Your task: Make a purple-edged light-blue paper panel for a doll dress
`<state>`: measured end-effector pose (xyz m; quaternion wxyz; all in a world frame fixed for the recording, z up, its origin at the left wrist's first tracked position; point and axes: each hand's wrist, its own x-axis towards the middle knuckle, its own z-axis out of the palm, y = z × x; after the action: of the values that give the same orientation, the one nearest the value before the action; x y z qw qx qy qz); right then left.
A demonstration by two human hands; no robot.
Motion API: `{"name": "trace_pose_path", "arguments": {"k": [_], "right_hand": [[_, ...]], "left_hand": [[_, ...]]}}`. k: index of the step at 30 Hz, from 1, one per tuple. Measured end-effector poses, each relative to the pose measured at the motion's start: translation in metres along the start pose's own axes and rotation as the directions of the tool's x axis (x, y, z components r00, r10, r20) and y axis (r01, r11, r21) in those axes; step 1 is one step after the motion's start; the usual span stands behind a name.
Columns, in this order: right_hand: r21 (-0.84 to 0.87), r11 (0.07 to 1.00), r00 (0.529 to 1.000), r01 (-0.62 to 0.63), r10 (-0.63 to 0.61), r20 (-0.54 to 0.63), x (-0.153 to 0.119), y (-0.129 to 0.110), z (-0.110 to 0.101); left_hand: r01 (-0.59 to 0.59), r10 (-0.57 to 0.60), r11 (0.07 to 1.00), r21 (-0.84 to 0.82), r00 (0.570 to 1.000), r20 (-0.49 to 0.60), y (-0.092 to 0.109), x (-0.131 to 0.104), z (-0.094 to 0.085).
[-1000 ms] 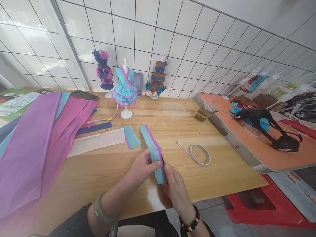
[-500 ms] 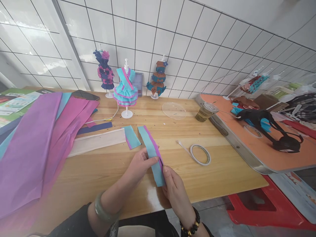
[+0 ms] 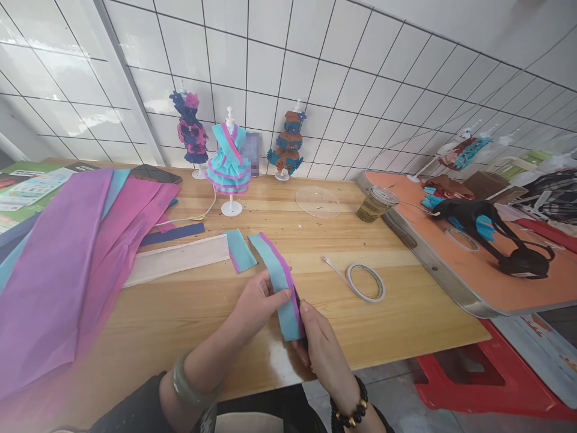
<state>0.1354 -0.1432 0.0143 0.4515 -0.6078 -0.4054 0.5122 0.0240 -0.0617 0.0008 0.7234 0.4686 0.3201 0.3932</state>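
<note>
My left hand (image 3: 264, 300) pinches a light-blue paper strip (image 3: 271, 264) with a purple border, its thumb on top near the border. The strip slants over the table, its far end pointing away from me. At its right edge, my right hand (image 3: 319, 337) is closed round a dark thin tool (image 3: 296, 296), mostly hidden by the fingers and strip; it looks like scissors. A short blue piece (image 3: 241, 250) with a purple edge lies left of the strip, on the end of a long white strip (image 3: 180, 258). A tape roll (image 3: 366, 282) lies to the right.
Purple sheets (image 3: 58, 264) and pink sheets (image 3: 135, 216) cover the table's left side. A dressed doll stand (image 3: 231, 162) stands at the back between two others. A lidded cup (image 3: 376, 204) is near an orange table (image 3: 406, 198), with a red stool (image 3: 478, 379) below.
My right hand has turned a little, and more of the dark tool shows beside the strip. The strip's far end has shifted slightly left and its purple border lies flatter.
</note>
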Motion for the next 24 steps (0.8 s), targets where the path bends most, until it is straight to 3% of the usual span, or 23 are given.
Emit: {"name": "trace_pose_path", "arguments": {"k": [15,24], "right_hand": [[-0.076,0.996,0.997,0.036,-0.041,-0.073,0.0039,0.0019,-0.0015],[-0.064,0.998,1.000,0.006,-0.006,-0.004,0.0040,0.0001,-0.0016]], "left_hand": [[-0.026,0.026,0.999,0.045,1.000,-0.004,0.0042,-0.0002,0.0019],[0.002,-0.001,1.000,0.025,1.000,-0.021,0.0064,-0.0012,0.0016]]}}
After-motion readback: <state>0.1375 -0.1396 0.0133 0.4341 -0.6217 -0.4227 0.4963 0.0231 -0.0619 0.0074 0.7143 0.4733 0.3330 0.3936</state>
